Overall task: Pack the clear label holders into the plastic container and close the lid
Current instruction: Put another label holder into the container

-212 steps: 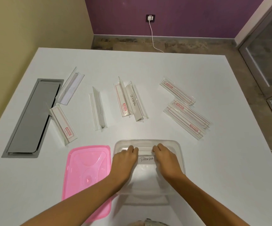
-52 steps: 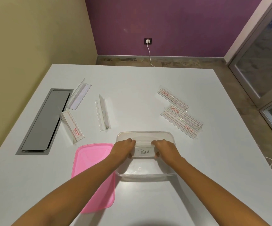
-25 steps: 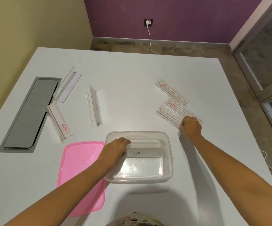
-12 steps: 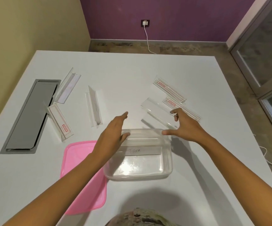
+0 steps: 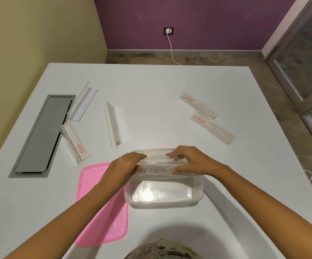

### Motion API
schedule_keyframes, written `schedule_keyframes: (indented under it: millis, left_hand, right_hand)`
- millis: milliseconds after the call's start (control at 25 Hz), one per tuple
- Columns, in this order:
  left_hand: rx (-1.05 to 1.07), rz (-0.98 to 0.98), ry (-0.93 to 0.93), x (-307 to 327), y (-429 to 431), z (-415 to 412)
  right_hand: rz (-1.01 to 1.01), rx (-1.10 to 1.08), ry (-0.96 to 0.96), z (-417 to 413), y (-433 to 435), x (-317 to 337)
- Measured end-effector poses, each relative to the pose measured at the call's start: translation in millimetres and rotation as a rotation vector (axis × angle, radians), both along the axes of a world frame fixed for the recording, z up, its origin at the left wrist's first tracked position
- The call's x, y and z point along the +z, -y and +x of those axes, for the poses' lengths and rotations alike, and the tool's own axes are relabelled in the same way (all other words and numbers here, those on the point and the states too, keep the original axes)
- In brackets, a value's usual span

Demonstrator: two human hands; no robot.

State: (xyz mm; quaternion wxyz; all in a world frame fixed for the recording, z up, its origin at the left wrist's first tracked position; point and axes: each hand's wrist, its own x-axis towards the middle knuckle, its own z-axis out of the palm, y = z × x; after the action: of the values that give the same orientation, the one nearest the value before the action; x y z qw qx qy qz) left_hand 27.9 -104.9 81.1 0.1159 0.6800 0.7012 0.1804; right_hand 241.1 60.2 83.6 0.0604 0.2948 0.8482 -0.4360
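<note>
Over the plastic container point(image 5: 163, 191) both the left hand point(image 5: 127, 166) and the right hand point(image 5: 188, 161) grip one label holder point(image 5: 162, 168), lowering it inside; next move needs releasing, then fetching another holder point(image 5: 212, 128) beyond it.

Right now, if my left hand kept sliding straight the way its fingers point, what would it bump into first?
Probably the right hand. The left hand points rightward along the clear label holder both hold over the transparent plastic container; depth is hard to judge.
</note>
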Motion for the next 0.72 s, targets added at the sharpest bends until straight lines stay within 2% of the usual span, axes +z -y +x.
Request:
schedule_keyframes:
  millis: [160,320,560,720]
  left_hand:
    - [-0.010,-0.029,-0.043,-16.8,0.6,3.5]
    - [0.034,-0.109,-0.138,-31.6,-5.3,7.3]
    - [0.104,-0.240,-0.261,-33.7,-13.8,16.8]
    - [0.122,-0.257,-0.278,-34.8,-16.9,16.6]
  right_hand:
    - [0.108,0.074,0.109,-7.2,5.3,-21.0]
    - [0.134,0.063,0.190,-11.4,10.5,-36.6]
    - [0.275,0.087,0.216,-15.4,17.0,-45.0]
    - [0.352,0.077,0.204,-16.1,21.9,-44.2]
